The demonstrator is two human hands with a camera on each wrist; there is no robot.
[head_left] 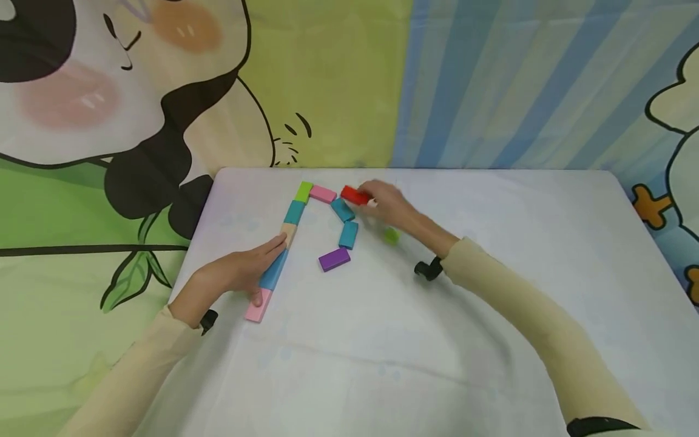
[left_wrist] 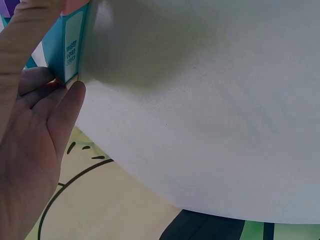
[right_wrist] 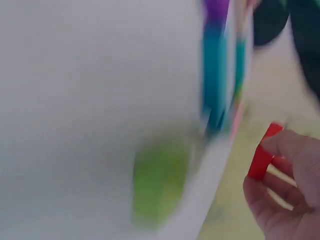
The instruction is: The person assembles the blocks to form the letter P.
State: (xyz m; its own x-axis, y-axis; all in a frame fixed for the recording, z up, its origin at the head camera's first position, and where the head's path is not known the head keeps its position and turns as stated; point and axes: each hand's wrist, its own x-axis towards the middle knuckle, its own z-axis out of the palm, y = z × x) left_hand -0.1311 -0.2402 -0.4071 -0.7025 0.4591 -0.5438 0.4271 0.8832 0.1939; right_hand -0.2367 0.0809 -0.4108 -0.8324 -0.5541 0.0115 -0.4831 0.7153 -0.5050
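Pinching a small red rectangular wooden block [head_left: 355, 195] in the right hand [head_left: 390, 206], above the far end of the white cloth-covered table [head_left: 491, 315]. Resting the left hand [head_left: 240, 271], fingers flat, against a flat line of blocks near the left edge. Counting four teal, two pink, two green, one purple, one tan. Leaving wide bare cloth right and near.

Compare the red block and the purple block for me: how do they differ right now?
The red block is held in the fingers of the right hand at the far end of the arrangement; the purple block lies free on the table, with no hand on it. The red block sits by the pink block and a teal block; the purple block lies nearer the person, below another teal block. Both look like similar small rectangular blocks.
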